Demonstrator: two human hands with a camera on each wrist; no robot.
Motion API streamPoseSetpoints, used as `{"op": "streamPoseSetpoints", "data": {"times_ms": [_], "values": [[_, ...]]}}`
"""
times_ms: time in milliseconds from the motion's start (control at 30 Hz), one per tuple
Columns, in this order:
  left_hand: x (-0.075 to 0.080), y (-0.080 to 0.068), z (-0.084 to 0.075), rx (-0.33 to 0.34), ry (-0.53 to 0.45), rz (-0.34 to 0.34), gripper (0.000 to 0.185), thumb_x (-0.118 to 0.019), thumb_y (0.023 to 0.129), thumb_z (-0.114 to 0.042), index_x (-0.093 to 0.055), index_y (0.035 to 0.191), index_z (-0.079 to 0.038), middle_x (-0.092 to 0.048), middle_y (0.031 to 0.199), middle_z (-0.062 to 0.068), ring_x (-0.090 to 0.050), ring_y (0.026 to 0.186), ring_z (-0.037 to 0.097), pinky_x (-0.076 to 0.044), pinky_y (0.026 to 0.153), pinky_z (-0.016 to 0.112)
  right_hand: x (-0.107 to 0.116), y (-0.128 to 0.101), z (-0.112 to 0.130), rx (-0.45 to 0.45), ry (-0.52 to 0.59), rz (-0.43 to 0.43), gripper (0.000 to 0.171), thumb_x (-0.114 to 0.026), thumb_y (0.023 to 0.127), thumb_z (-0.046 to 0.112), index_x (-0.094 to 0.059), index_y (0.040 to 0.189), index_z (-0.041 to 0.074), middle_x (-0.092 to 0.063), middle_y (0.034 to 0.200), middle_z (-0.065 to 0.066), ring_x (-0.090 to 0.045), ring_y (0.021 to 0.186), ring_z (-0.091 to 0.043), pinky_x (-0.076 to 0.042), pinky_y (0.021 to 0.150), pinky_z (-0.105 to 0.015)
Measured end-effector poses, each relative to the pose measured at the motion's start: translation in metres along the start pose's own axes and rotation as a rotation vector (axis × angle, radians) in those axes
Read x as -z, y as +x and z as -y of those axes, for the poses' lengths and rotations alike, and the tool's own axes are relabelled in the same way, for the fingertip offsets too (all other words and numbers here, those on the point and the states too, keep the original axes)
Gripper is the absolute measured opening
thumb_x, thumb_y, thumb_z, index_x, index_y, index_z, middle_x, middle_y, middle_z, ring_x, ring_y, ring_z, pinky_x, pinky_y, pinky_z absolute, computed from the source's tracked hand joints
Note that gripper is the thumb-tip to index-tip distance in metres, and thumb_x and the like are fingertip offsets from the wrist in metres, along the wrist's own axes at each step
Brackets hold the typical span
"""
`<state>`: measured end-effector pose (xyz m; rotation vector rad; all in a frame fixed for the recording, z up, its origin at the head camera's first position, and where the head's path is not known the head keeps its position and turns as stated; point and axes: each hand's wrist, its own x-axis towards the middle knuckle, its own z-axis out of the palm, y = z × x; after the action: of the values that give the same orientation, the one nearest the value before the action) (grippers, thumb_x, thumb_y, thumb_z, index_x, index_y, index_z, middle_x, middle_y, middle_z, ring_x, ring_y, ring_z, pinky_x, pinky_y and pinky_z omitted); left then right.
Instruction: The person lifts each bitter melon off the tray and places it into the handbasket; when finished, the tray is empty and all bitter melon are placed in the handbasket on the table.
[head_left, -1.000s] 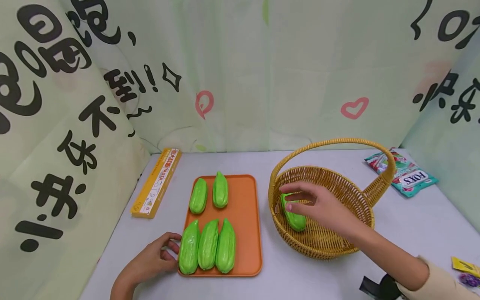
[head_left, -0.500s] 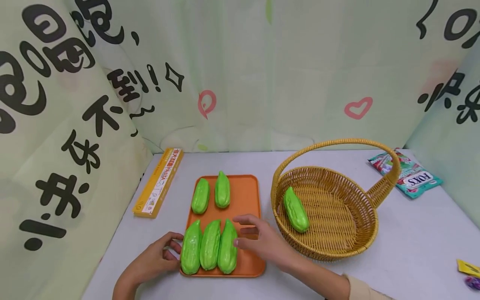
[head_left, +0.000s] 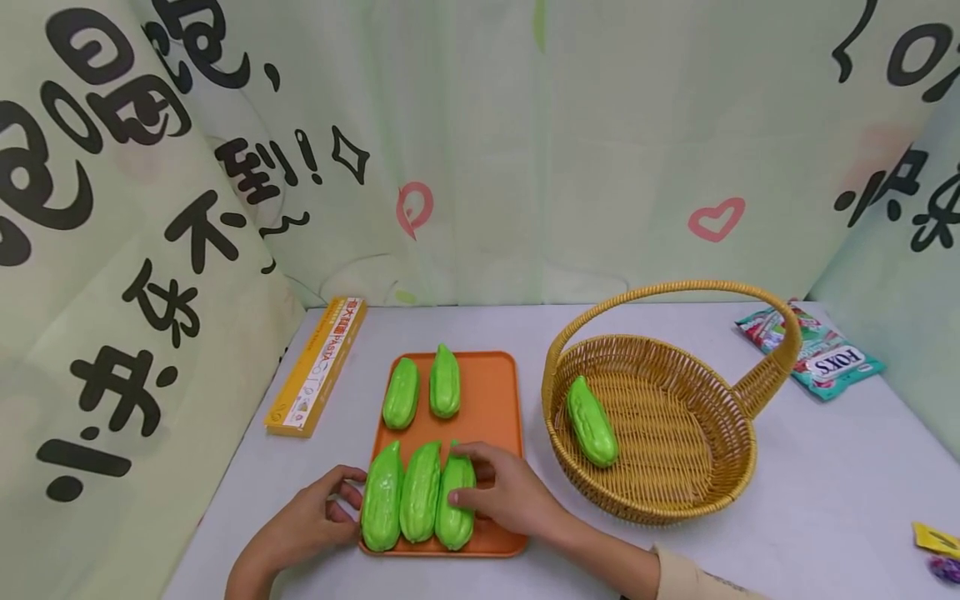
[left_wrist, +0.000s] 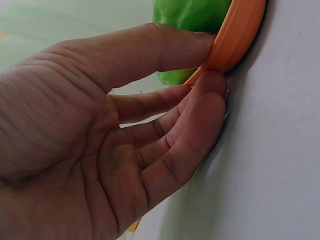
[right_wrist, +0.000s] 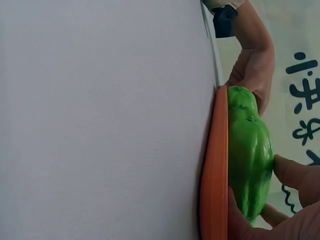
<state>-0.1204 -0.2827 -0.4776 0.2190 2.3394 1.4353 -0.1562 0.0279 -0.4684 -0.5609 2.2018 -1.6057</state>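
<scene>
Nearby, wicker basket [head_left: 735, 467] – one gourd [head_left: 592, 421] – beside tray [head_left: 495, 400].

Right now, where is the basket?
In the head view, the wicker basket stands right of the orange tray, holding one green gourd.

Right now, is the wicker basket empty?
No, one green gourd lies inside the wicker basket, against its left wall.
</scene>
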Motion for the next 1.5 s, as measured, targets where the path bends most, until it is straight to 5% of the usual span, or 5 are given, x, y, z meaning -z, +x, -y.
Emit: {"op": "streamPoseSetpoints", "data": {"times_ms": [367,667,1067,1300,1500], "values": [[-0.002,0.001,0.002,-0.009,0.018,0.003,0.061,-0.074,0.077,-0.001,-0.047,0.131,0.004,-0.059,0.099,0.007,-0.061,0.075,0.02,-0.049,0.067,0.028,0.001,-0.003,-0.002,-0.002,-0.091,-0.025,0.055,-0.082,0.081,0.029,-0.064,0.13,0.014,-0.064,0.12,0.002,-0.062,0.101,-0.014,-0.049,0.083,-0.035],[-0.004,0.001,0.002,-0.001,0.01,0.01,0.061,-0.074,0.078,-0.001,-0.047,0.132,0.004,-0.059,0.099,0.007,-0.06,0.076,0.021,-0.049,0.066,0.028,0.021,-0.034,0.023,-0.066,0.128,0.046,0.049,-0.079,0.084,0.028,-0.063,0.131,0.026,-0.061,0.127,-0.006,-0.064,0.103,-0.023,-0.054,0.076,-0.036],[-0.002,0.002,-0.001,-0.023,0.03,-0.002,0.061,-0.074,0.077,-0.002,-0.047,0.132,0.003,-0.059,0.099,0.007,-0.062,0.075,0.02,-0.049,0.067,0.028,0.12,-0.092,0.064,0.064,0.044,-0.043,0.051,-0.075,0.088,0.014,-0.06,0.136,0.023,-0.056,0.135,-0.008,-0.059,0.113,-0.031,-0.052,0.086,-0.037],[-0.001,0.0,-0.003,-0.012,0.049,-0.006,0.06,-0.075,0.077,-0.004,-0.048,0.13,0.003,-0.059,0.099,0.007,-0.063,0.076,0.022,-0.05,0.067,0.029,0.191,-0.095,0.046,0.031,-0.209,-0.145,0.048,-0.071,0.092,0.023,-0.057,0.138,0.027,-0.05,0.142,0.001,-0.058,0.116,-0.029,-0.051,0.086,-0.034],[-0.001,0.0,-0.002,-0.01,0.033,0.0,0.061,-0.074,0.077,-0.004,-0.048,0.131,0.004,-0.059,0.1,0.008,-0.062,0.076,0.022,-0.049,0.068,0.029,0.228,-0.081,0.015,-0.051,-0.261,-0.112,0.052,-0.069,0.094,0.03,-0.053,0.143,0.023,-0.046,0.144,-0.011,-0.054,0.121,-0.038,-0.053,0.082,-0.037]]}}
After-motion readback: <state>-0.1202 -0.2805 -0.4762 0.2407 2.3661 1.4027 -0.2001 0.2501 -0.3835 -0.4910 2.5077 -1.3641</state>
